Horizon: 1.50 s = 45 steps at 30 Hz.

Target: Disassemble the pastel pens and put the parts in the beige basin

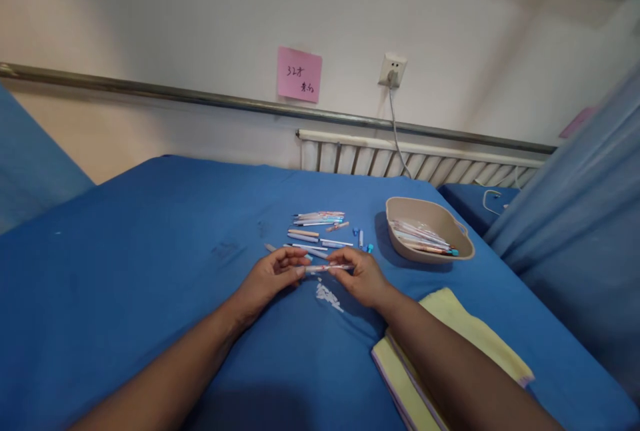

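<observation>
Between my two hands a slim pen (320, 268), pale with reddish marks, is held level just above the blue cloth. My left hand (274, 275) pinches its left end with thumb and fingers. On the other end, my right hand (361, 276) has its fingertips closed round the barrel. Just behind the hands lie loose pen parts (303, 236), blue and tan, and a row of pens (319, 218). A small pile of white bits (328, 295) lies on the cloth below the pen.
At the right stands a beige basin (425, 208) with several pens in it. A folded yellow cloth (470, 331) lies under my right forearm. Small blue caps (367, 248) sit left of the basin. Behind the blue-covered table (150, 231) are a radiator (370, 154) and a wall.
</observation>
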{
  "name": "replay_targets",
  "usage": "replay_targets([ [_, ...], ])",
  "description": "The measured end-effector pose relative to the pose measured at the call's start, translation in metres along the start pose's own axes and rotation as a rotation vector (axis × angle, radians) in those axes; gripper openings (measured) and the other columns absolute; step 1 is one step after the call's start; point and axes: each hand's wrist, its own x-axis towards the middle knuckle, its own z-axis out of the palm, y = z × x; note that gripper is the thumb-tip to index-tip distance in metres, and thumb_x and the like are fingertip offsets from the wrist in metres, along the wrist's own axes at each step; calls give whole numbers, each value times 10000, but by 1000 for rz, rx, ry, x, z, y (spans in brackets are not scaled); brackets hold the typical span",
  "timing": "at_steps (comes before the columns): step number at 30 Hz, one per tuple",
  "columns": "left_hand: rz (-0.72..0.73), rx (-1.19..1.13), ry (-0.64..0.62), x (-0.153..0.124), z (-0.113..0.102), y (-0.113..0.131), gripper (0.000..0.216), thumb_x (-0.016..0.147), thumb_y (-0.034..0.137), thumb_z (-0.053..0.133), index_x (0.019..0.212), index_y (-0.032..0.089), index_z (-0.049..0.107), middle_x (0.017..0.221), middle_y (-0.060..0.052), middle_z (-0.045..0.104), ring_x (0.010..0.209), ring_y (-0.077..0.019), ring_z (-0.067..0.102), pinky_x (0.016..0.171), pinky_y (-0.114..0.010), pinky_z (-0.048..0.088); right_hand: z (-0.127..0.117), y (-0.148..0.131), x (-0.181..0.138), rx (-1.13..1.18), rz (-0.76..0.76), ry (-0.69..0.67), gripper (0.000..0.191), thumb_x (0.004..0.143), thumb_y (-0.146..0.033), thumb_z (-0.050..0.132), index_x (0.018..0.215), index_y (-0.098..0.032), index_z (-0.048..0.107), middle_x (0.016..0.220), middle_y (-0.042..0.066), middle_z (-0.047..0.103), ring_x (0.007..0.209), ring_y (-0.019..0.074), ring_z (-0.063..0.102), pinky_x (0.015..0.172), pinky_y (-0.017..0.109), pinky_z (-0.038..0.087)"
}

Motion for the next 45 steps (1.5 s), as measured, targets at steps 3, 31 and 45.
replay_targets([
  [3, -8, -8, -9, 1, -2, 2, 417, 675, 354, 710, 1036, 176, 599, 990, -80, 649, 763, -161, 606, 614, -245, 477, -9, -9, 0, -162, -95, -40, 194, 821, -253, 576, 1002, -212, 634, 878, 29, 678, 825, 164, 611, 780, 298, 445],
  [31, 61, -101, 224, 16, -18, -5, 350, 584, 350, 734, 852, 144, 642, 721, -38, 656, 553, -114, 557, 493, -218, 444, -98, 16, 29, -431, 92, 394, 206, 801, -294, 497, 879, -195, 661, 852, 43, 680, 802, 184, 605, 758, 302, 445],
  [45, 122, -84, 479, 33, -48, -12, 352, 585, 384, 698, 827, 142, 613, 715, -22, 657, 524, -93, 551, 497, -210, 428, -18, 42, 16, -68, 306, 249, 191, 767, -315, 523, 833, -184, 645, 755, 28, 673, 677, 165, 607, 671, 287, 482],
])
